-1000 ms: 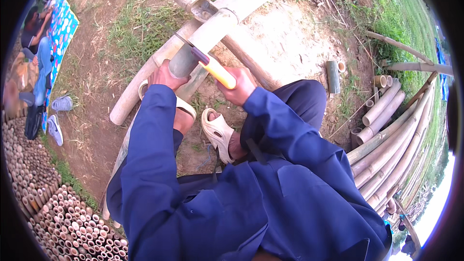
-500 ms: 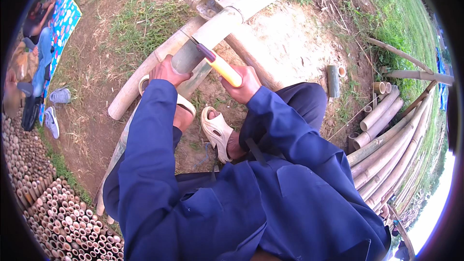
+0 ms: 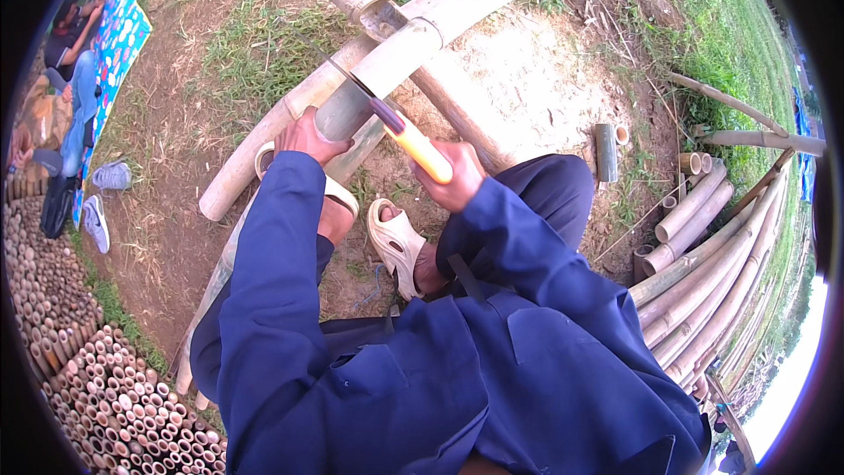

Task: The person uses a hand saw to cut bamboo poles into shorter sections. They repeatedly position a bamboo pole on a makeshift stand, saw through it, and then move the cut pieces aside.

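Note:
A thick pale bamboo pole (image 3: 403, 54) slants across other bamboo poles, its near end a darker grey-green. My left hand (image 3: 307, 137) is closed around that near end. In my right hand (image 3: 457, 178) is a handsaw (image 3: 417, 148) with a yellow-orange and dark handle, the fingers wrapped round the grip. The thin blade lies across the bamboo just beyond my left hand, at the line where pale meets dark. How deep the blade sits cannot be made out.
Under the pole lie a crossing bamboo log (image 3: 462, 114) and a long pole (image 3: 255, 154). My sandalled foot (image 3: 397, 244) is below. Cut bamboo pieces (image 3: 607, 153) and stacked poles (image 3: 703, 290) lie right; many short tubes (image 3: 132, 405) stand lower left. Another person (image 3: 75, 62) sits at far left.
My right hand has drawn the saw back toward me and slightly right, along the blade's line. My left hand stays on the bamboo end.

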The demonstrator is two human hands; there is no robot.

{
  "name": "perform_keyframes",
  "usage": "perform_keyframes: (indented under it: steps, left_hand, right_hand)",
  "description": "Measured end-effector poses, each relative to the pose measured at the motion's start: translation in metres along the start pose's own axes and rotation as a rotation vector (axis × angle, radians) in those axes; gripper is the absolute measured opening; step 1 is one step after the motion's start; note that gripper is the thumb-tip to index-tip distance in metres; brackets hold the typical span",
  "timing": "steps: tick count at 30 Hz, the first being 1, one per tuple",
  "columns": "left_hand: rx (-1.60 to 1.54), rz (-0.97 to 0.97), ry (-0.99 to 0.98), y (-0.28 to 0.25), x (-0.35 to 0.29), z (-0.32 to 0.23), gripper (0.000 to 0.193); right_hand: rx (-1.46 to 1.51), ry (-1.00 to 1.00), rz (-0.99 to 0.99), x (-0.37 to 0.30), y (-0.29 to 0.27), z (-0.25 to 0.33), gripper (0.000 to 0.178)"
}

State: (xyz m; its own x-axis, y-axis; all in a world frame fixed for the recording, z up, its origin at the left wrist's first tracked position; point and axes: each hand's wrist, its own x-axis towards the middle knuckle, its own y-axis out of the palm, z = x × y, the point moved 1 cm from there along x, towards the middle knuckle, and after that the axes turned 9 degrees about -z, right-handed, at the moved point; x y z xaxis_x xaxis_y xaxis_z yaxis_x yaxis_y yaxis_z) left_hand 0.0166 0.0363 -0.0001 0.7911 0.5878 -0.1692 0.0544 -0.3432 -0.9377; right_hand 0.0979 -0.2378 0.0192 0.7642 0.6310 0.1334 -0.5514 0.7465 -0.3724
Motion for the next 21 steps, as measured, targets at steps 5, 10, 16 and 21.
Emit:
perform_keyframes:
  steps: [5, 10, 16, 21]
  left_hand:
    - [0.037, 0.027, -0.052, 0.000, -0.009, 0.004, 0.087]
    - [0.018, -0.001, -0.001, -0.002, -0.003, 0.001, 0.084]
    - [0.003, -0.022, -0.013, -0.003, -0.007, 0.009, 0.086]
    - [0.053, 0.022, -0.023, -0.001, -0.009, 0.004, 0.090]
  right_hand:
    - [-0.008, 0.094, 0.005, -0.103, -0.069, 0.041, 0.019]
    - [-0.046, 0.089, -0.024, -0.036, -0.019, -0.002, 0.017]
    - [-0.037, 0.023, 0.049, -0.061, -0.049, 0.015, 0.011]
    - [-0.033, 0.131, 0.024, -0.071, -0.057, 0.017, 0.008]
